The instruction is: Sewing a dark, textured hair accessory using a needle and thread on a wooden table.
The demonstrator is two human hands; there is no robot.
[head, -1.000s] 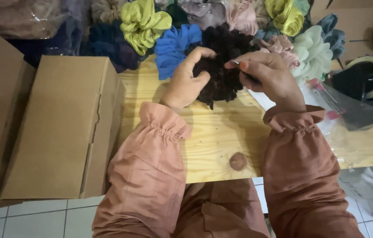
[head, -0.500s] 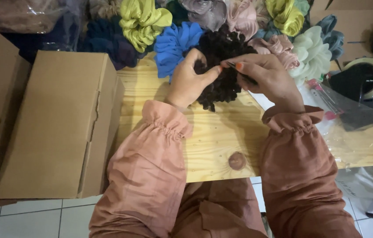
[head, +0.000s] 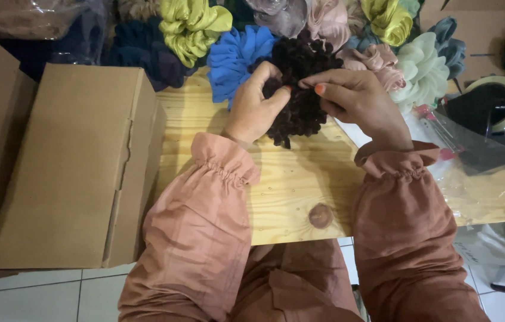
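Pale tiled floor shows under a light wooden worktop (head: 300, 197). Leftmost, a closed cardboard box (head: 67, 173) leans against its edge. Since 1 second ago, both hands have lifted the dark brown scrunchie (head: 300, 89) slightly toward the pile: left hand (head: 255, 110) pinches its near side, right hand (head: 357, 98) nips the top, so the fabric is being worked between them. A blue scrunchie (head: 234, 59) and others crowd behind; a tape dispenser (head: 494, 104) sits far right.
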